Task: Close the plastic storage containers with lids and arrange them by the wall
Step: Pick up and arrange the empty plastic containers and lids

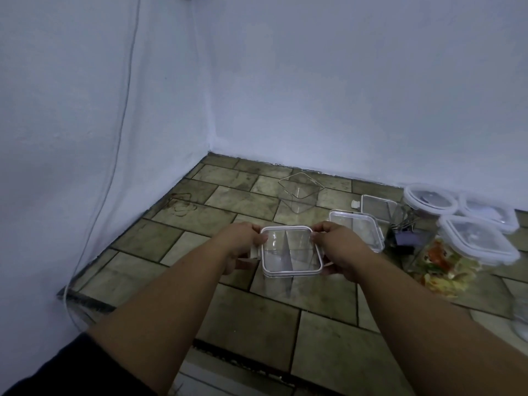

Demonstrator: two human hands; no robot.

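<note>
A clear square container with a white-rimmed lid (291,251) sits on top of it, held over the tiled floor in the middle of the view. My left hand (243,243) grips its left side, thumb on the lid's rim. My right hand (337,246) grips its right side the same way. An open clear container without a lid (300,192) stands near the far wall. Two more lidded clear containers (357,232) (378,208) stand just right of my right hand.
At the right stand a round lidded container (430,200), two more lidded ones (478,242) (490,214), one over colourful contents (441,267), and binder clips (405,232). A thin cable (120,132) runs down the left wall. A dark floor edge (85,302) lies at lower left.
</note>
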